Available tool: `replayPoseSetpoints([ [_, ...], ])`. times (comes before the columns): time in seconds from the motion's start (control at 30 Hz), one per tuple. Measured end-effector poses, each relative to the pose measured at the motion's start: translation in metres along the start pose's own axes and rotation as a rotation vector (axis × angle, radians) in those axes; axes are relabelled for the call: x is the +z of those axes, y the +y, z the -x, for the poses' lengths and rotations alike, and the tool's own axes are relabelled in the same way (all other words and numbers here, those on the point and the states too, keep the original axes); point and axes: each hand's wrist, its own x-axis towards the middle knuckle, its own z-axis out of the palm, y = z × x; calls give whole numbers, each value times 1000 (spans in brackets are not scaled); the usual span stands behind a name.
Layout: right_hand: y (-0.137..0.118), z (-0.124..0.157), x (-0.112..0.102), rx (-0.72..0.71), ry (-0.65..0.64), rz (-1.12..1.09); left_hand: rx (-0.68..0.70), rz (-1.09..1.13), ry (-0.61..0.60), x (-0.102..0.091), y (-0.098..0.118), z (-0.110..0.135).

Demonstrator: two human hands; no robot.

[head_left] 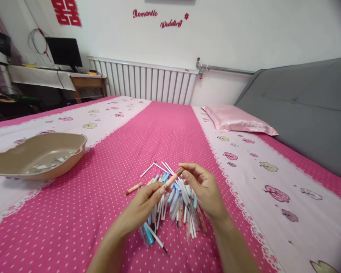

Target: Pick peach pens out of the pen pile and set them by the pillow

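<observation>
Between my two hands is a peach pen [172, 180] with a brown end, tilted up to the right. My left hand [149, 201] is closed round its peach lower part. At the upper end, the fingers of my right hand [203, 187] pinch the brown piece. Under and around the hands lies a loose pile of pen parts: blue and peach barrels [174, 201], clear tubes and white ink refills [157, 238]. Left of the pile, a second peach pen with a brown end [134, 188] rests on the bedspread. Both palms are partly turned from view.
A beige basin [61, 142] with a few small pieces inside stands at the left on the pink bedspread [165, 132]. A pink pillow [238, 118] lies at the right by the grey headboard [298, 94]. Behind are a radiator [142, 79] and a desk with a monitor [64, 53].
</observation>
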Motion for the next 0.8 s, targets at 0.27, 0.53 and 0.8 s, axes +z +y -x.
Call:
replayPoseSetpoints([
  [0.27,2,-1,0,12,19,4,23,59,-13,0,-3,-1],
  [0.53,2,0,3,49,-57,-41,6,194,-19,3,-1,1],
  [0.8,11,-1,11,229,-219,45,25,273,357,-2,0,-4],
])
